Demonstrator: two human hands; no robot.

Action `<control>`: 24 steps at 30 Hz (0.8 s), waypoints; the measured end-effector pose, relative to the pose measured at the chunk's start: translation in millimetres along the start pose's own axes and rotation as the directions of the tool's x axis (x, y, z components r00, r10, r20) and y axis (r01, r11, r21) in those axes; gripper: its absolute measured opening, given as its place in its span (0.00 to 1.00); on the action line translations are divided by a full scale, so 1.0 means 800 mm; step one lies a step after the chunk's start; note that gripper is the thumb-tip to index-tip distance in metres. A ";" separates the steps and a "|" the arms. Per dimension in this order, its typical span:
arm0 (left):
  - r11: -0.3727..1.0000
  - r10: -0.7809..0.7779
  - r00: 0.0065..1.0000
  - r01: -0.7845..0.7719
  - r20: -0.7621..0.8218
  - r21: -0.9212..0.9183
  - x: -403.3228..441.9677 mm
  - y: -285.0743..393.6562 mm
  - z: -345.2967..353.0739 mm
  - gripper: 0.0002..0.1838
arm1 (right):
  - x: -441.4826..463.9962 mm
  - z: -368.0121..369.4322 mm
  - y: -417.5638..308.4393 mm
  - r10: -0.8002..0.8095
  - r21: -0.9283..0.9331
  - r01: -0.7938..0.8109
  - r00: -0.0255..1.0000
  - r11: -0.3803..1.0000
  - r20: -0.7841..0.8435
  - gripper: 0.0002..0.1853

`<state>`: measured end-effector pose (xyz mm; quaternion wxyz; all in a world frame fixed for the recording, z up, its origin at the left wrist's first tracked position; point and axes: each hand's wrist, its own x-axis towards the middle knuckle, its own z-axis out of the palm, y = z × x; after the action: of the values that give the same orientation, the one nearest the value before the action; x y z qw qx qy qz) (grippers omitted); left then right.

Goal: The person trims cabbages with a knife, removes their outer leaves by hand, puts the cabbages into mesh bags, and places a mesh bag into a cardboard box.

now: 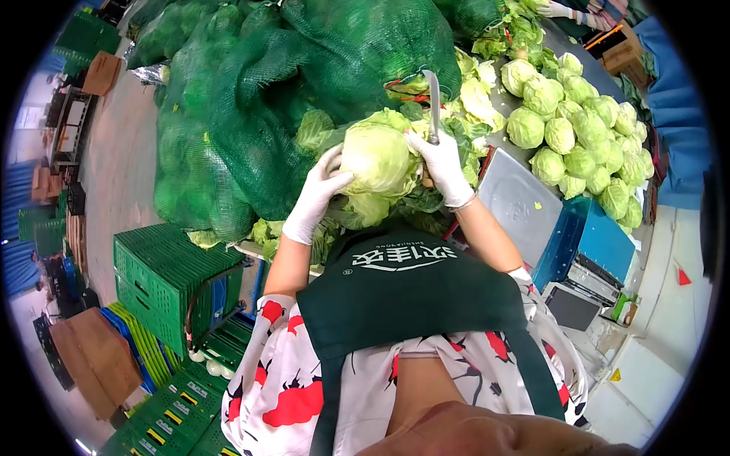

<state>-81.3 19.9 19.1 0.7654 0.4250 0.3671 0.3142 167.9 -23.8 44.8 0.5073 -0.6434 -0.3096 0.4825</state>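
A pale green cabbage (376, 159) is held up in front of the dark green apron, between my two white-gloved hands. My left hand (322, 190) presses its spread fingers around the cabbage's left side. On the other side, my right hand (444, 166) is closed around the handle of a knife (434, 106), whose curved blade points up and away from me. The fingers of that hand also touch the cabbage's right edge. Loose outer leaves (365, 210) lie beneath the cabbage.
Green net sacks (243, 114) full of cabbages fill the far left and centre. Trimmed cabbages (585, 137) are heaped at right, beside a metal scale plate (517, 201). Green crates (163, 266) stand at lower left. Another person's gloved hand (557, 10) shows at top right.
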 end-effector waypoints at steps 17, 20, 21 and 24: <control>0.757 -0.018 0.991 0.102 0.134 -0.646 -0.018 0.000 0.017 0.53 | 0.035 -0.026 0.037 -0.407 -0.852 0.250 0.912 0.460 0.048 0.25; 0.687 -0.170 0.985 0.098 -0.027 -0.720 -0.005 0.024 0.035 0.51 | 0.002 -0.001 0.004 -0.608 -0.691 0.482 0.790 0.539 0.077 0.26; 0.641 -0.158 0.987 0.104 0.001 -0.761 0.002 0.021 0.035 0.48 | -0.013 0.010 -0.009 -0.602 -0.598 0.536 0.791 0.596 0.109 0.28; 0.665 -0.134 0.988 0.144 0.072 -0.733 0.010 0.010 0.038 0.46 | -0.038 0.034 -0.015 -0.625 -0.539 0.646 0.738 0.541 0.257 0.39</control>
<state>-52.9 16.8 35.0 0.8954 0.0540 0.2362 0.3735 133.0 -37.2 64.8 0.4126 -0.6038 -0.6646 0.1535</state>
